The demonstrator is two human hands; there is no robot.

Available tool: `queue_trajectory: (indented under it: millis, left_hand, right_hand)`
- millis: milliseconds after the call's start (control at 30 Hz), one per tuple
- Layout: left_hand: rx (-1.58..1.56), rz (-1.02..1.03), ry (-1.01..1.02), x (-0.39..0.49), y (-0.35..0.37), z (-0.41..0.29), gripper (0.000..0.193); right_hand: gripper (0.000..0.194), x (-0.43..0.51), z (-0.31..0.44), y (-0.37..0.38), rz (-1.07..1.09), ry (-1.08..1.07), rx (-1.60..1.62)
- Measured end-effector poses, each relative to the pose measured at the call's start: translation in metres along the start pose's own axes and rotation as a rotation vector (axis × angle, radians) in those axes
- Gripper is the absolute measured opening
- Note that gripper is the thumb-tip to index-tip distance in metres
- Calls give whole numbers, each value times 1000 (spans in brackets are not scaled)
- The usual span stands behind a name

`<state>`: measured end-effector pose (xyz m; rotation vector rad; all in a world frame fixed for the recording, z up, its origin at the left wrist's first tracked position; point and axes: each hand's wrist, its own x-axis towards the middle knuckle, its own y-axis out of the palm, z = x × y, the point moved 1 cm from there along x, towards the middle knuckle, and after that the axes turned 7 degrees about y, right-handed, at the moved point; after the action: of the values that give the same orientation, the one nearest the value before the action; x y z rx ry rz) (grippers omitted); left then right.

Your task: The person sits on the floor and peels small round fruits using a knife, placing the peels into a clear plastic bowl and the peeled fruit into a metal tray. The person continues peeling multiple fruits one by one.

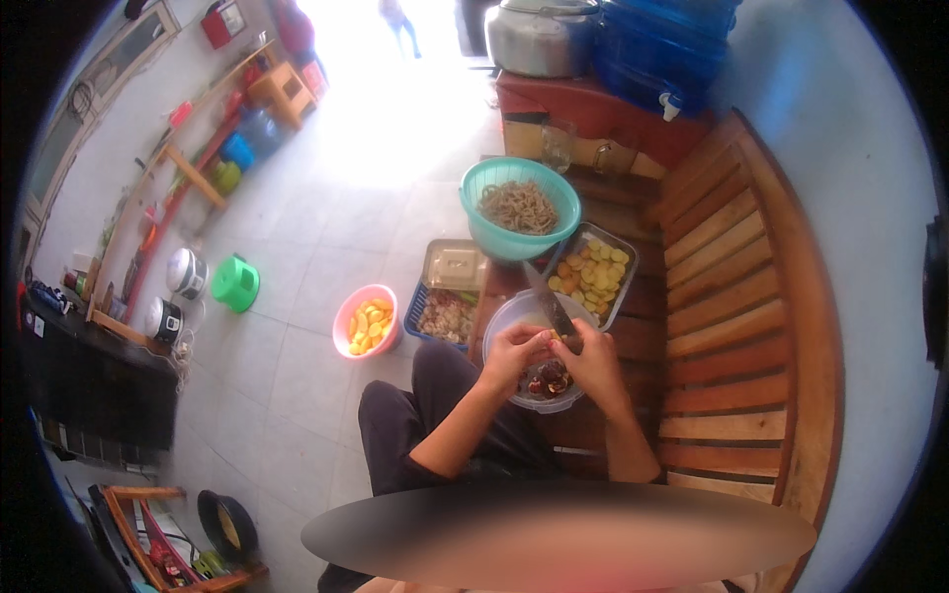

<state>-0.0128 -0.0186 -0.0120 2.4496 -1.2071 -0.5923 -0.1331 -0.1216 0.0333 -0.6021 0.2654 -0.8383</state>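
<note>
My right hand [597,365] grips a kitchen knife [549,300], its blade slanting up and away. Pinched in the fingers of my left hand [511,357] is a small yellowish piece of food [554,336], close against the blade. Both hands are over a translucent plastic tub [498,320] on the wooden bench [637,348]. Dark reddish pieces [550,380], possibly peelings, lie in the tub. Just beyond it, a rectangular tray [629,259] holds yellow and orange slices [595,274]. Farther off stands a teal colander [511,244] with brown, noodle-like strips [519,207].
Left of the bench are a blue basket [412,320] of chopped pale pieces, partly under a lid [456,264], and a pink bowl [343,337] of orange-yellow slices. A green stool [236,283] stands on the tiles. Glass mugs [557,146], a kettle [541,41] and a blue water dispenser [660,52] are ahead.
</note>
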Motion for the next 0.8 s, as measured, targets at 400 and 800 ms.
queue_trajectory:
  millis: [400, 800]
  left_hand:
    - [335, -13, 8, 2, 3, -2, 19]
    - [1599, 448, 361, 49, 5, 27, 45]
  right_hand:
    - [36, 49, -45, -28, -131, 195, 157]
    - [36, 108, -82, -23, -411, -26, -111]
